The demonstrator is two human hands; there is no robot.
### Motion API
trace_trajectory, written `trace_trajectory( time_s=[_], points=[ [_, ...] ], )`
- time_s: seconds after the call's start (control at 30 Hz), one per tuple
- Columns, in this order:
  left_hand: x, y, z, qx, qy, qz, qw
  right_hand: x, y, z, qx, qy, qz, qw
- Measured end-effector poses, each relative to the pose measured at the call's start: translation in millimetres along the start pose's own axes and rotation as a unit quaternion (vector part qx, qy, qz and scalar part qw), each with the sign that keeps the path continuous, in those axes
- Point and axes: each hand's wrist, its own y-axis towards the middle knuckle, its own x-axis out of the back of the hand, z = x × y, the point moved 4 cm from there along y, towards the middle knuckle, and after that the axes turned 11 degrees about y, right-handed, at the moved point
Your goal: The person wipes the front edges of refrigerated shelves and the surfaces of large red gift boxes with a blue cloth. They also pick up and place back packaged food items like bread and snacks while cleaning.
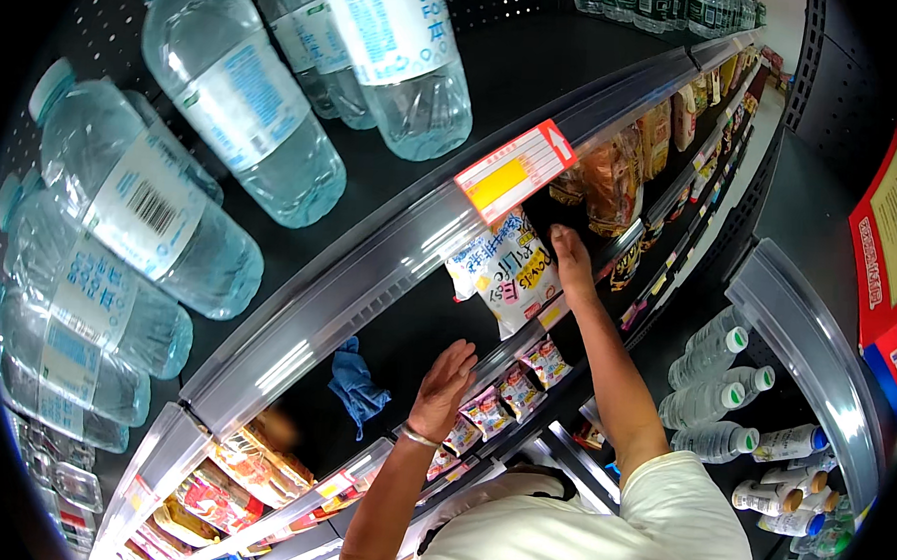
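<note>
A white snack bag [509, 271] with coloured lettering stands on the shelf below the water bottles, its top partly behind the upper shelf's edge. My right hand [570, 257] is at the bag's right side with its fingers stretched upward; it seems to rest against the bag rather than wrap round it. To the left and nearer, my left hand [446, 388] hovers over the same shelf's front edge, fingers extended and nothing in them. A crumpled blue cloth [357, 384] lies on that shelf, left of my left hand.
Large water bottles [245, 121] crowd the upper shelf on the left. Its clear edge strip [337, 305] carries a red-and-white price tag [513, 171]. Packaged breads [613, 182] sit further along, small snack packs [488, 412] below. More bottles [703, 401] stand at right.
</note>
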Motion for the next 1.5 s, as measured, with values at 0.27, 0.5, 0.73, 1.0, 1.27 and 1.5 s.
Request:
trace_trajectory(
  time_s=[0.27, 0.5, 0.73, 1.0, 1.27, 1.5],
  points=[
    [-11.2, 60.7, 9.7, -0.017, 0.007, 0.007, 1.0, -11.0, -9.6, -23.2, -0.08, -0.098, 0.123, 0.984],
    [-15.3, 72.3, 8.4, -0.086, 0.045, 0.016, 0.995, -31.3, -36.5, 3.6, -0.027, -0.058, 0.1, 0.993],
    [3.8, 36.6, -34.3, -0.181, 0.117, -0.09, 0.972, -74.9, -89.7, 51.5, -0.034, -0.011, 0.164, 0.986],
    [37.2, -47.3, -40.7, -0.216, 0.129, -0.207, 0.945, -125.6, -167.6, 82.4, -0.096, 0.097, 0.311, 0.941],
    [69.0, -152.5, -40.2, -0.273, 0.048, -0.316, 0.907, -180.9, -244.5, 94.6, -0.14, 0.156, 0.345, 0.915],
    [108.2, -259.8, -6.4, -0.26, -0.017, -0.441, 0.859, -228.6, -336.8, 99.0, -0.119, 0.112, 0.433, 0.886]
  ],
)
